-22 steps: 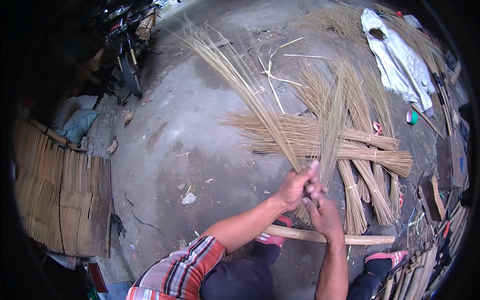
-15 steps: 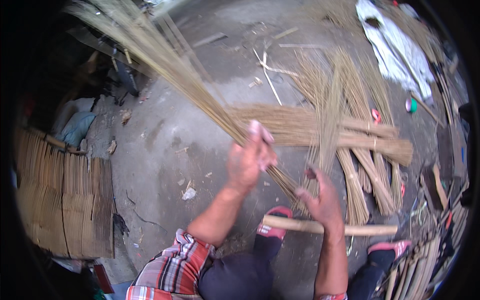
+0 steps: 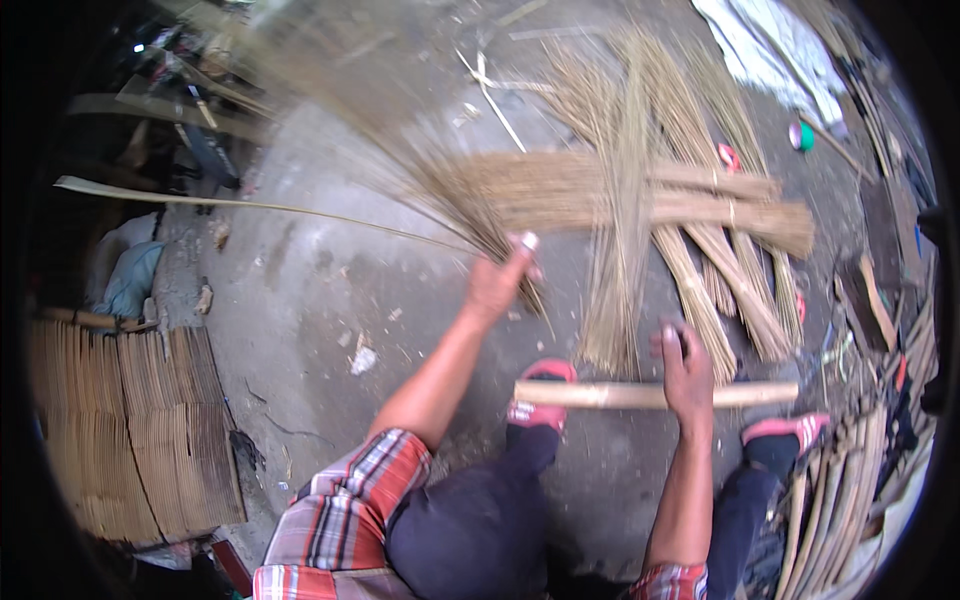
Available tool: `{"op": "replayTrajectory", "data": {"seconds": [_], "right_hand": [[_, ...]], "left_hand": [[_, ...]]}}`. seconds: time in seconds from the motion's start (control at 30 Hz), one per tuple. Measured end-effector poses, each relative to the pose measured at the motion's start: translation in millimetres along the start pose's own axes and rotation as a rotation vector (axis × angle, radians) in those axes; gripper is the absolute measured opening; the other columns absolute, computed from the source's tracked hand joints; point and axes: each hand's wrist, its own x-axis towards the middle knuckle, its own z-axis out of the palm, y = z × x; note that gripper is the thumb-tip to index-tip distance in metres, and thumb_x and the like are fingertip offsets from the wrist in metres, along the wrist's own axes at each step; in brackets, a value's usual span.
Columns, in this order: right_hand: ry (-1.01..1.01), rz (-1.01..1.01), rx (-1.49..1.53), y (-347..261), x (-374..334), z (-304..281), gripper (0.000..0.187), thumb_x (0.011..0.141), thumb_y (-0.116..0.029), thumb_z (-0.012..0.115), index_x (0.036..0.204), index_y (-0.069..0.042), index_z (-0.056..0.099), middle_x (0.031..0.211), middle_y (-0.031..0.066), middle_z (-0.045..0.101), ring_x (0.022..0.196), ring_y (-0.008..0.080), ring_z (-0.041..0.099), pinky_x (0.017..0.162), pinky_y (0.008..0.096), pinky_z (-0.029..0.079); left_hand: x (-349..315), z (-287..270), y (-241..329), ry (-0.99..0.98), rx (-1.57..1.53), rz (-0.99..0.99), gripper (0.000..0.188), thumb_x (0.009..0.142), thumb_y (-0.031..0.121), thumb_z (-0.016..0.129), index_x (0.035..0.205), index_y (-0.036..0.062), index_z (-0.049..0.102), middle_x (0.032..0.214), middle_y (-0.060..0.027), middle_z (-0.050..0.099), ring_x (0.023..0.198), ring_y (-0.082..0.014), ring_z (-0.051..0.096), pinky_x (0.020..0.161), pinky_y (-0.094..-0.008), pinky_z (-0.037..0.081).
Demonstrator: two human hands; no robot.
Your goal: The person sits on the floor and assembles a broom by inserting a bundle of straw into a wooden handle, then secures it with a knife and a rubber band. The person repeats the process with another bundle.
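My left hand (image 3: pixel 497 282) is closed round a bundle of thin straw-coloured sticks (image 3: pixel 462 205). The sticks fan out to the far left, blurred by motion, and their short ends poke out below the fist. One long pale strip (image 3: pixel 250 204) juts leftward from near the same hand. My right hand (image 3: pixel 686 362) hangs over a pale wooden rod (image 3: pixel 600 395), with its fingers bent and apart and nothing visible in them. Just left of it lies a loose spread of similar sticks (image 3: pixel 612 320) on the floor.
Tied bundles of sticks (image 3: pixel 735 212) lie crosswise beyond my hands. A white sack (image 3: pixel 775 50) and a green tape roll (image 3: pixel 801 136) are at the far right. Stacked slatted brown pieces (image 3: pixel 130 430) stand on the left; wooden poles (image 3: pixel 835 500) lie at the near right.
The right hand has drawn away from the lower end of the held bundle, to the right. The held sticks have shifted and spread, and a single strip now sticks out leftward. The whole view has shifted slightly.
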Motion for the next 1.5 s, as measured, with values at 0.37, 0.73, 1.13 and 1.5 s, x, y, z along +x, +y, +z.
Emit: {"op": "replayTrajectory", "data": {"seconds": [0.37, 0.73, 1.13, 1.5], "right_hand": [[-0.096, 0.078, 0.037, 15, -6, 53, 0.039, 0.106, -0.027, 0.066, 0.132, 0.002, 0.065, 0.109, 0.0192, 0.074, 0.103, 0.0258, 0.072, 0.090, 0.0384, 0.056], [0.069, -0.270, -0.212, -11, -5, 130, 0.049, 0.091, -0.012, 0.075, 0.133, 0.005, 0.058, 0.125, 0.0316, 0.066, 0.118, 0.0502, 0.064, 0.099, 0.0532, 0.051], [-0.268, -0.043, 0.062, -9, -16, 84, 0.026, 0.100, -0.025, 0.074, 0.100, 0.001, 0.072, 0.075, 0.0138, 0.065, 0.071, 0.0213, 0.065, 0.070, 0.0403, 0.053], [-0.013, -0.020, 0.275, 26, -10, 66, 0.058, 0.104, -0.028, 0.070, 0.151, 0.002, 0.054, 0.114, 0.0120, 0.068, 0.099, 0.0196, 0.065, 0.089, 0.0359, 0.053]], "left_hand": [[3, 37, -31, 0.024, 0.256, -0.129, 0.058, 0.112, 0.056, 0.050, 0.096, 0.0062, 0.074, 0.061, 0.0019, 0.055, 0.058, -0.0090, 0.053, 0.057, -0.0319, 0.044], [-35, 76, 45, -0.327, -0.401, -0.413, 0.050, 0.114, 0.050, 0.049, 0.117, 0.0025, 0.066, 0.067, 0.0010, 0.052, 0.067, -0.0123, 0.061, 0.068, -0.0320, 0.055], [-46, 68, 50, -0.336, -0.886, -0.481, 0.045, 0.113, 0.049, 0.053, 0.094, 0.0099, 0.062, 0.059, 0.0038, 0.042, 0.051, -0.0104, 0.047, 0.059, -0.0312, 0.049], [-13, 4, 36, 0.200, -0.373, -0.155, 0.057, 0.110, 0.060, 0.053, 0.074, 0.0164, 0.044, 0.058, 0.0047, 0.036, 0.048, -0.0090, 0.036, 0.051, -0.0301, 0.039]]}}
